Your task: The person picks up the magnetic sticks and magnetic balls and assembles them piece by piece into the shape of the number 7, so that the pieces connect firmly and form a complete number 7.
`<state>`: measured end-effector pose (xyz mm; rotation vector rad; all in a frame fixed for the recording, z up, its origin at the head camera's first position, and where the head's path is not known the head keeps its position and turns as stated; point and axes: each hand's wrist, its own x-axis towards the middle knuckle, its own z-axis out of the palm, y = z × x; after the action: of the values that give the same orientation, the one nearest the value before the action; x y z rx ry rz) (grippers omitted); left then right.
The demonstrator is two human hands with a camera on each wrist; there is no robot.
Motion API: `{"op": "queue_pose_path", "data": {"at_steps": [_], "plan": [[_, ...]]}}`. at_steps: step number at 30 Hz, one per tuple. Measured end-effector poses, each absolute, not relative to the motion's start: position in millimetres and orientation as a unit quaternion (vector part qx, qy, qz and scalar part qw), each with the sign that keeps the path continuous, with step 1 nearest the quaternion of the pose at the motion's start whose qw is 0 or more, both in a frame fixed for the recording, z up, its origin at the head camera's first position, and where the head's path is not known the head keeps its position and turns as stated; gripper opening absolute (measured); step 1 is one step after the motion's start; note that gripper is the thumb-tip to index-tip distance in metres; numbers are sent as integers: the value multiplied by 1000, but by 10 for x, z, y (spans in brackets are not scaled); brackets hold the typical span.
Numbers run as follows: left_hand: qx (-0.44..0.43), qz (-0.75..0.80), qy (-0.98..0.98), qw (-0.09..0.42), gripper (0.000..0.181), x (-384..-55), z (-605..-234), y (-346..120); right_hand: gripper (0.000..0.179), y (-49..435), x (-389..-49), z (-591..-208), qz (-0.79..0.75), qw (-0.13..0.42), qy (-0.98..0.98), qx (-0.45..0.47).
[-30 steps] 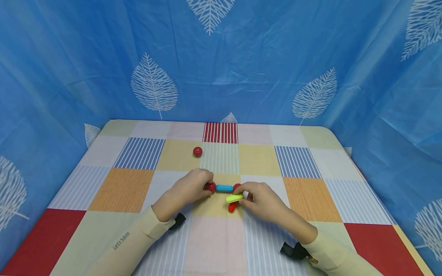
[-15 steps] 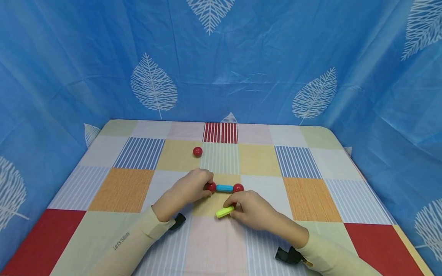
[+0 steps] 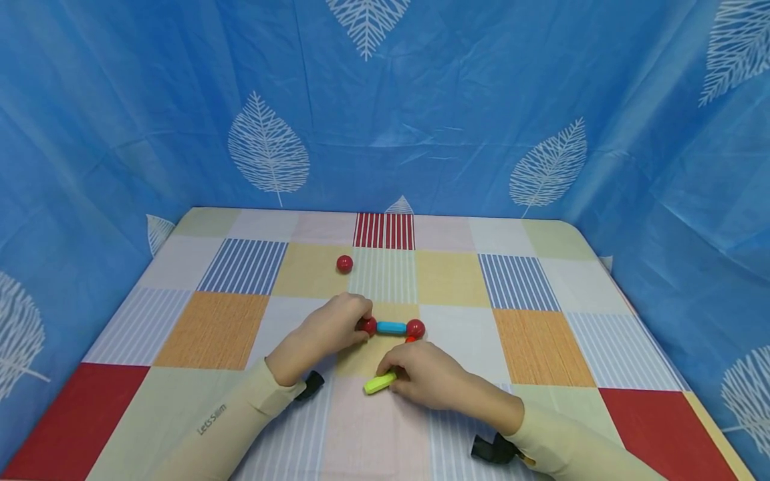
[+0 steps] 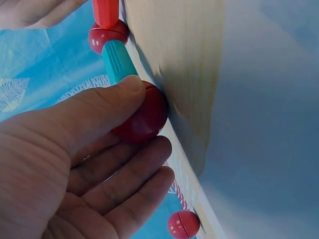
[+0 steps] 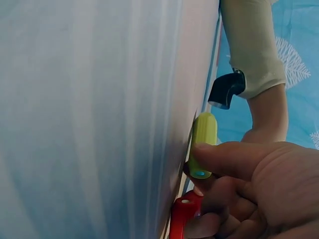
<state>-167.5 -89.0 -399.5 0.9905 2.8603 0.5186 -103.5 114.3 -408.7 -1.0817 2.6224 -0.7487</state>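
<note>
My left hand (image 3: 327, 327) pinches a glossy red ball (image 4: 147, 117) between thumb and fingers on the tablecloth. From that ball a blue toy building rod (image 3: 392, 328) runs right to a second red ball (image 3: 415, 328). A red rod (image 4: 105, 12) joins the second ball and points toward the near side, mostly hidden under my right hand in the head view. My right hand (image 3: 430, 377) pinches a yellow-green rod (image 3: 379, 383) low over the cloth. In the right wrist view its other fingers lie against the red rod (image 5: 182, 219).
A third red ball (image 3: 344, 264) lies alone farther back, beyond my left hand. The patchwork tablecloth (image 3: 228, 331) covers the table, and a blue leaf-print curtain (image 3: 457, 100) stands at the back and both sides. Black wrist mounts (image 3: 493, 449) hang at the sleeves.
My right hand has moved toward the near side and left, carrying the yellow-green rod away from the second ball. The left hand and its ball have stayed in place.
</note>
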Motion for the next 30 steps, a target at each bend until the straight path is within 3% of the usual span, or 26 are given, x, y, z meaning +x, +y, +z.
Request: {"op": "queue_pose_path", "data": {"at_steps": [30], "plan": [[333,141,932,23,26,-1634,-3966,-886,28,1324,-1005,-4099,-238,91,883,-394]]}}
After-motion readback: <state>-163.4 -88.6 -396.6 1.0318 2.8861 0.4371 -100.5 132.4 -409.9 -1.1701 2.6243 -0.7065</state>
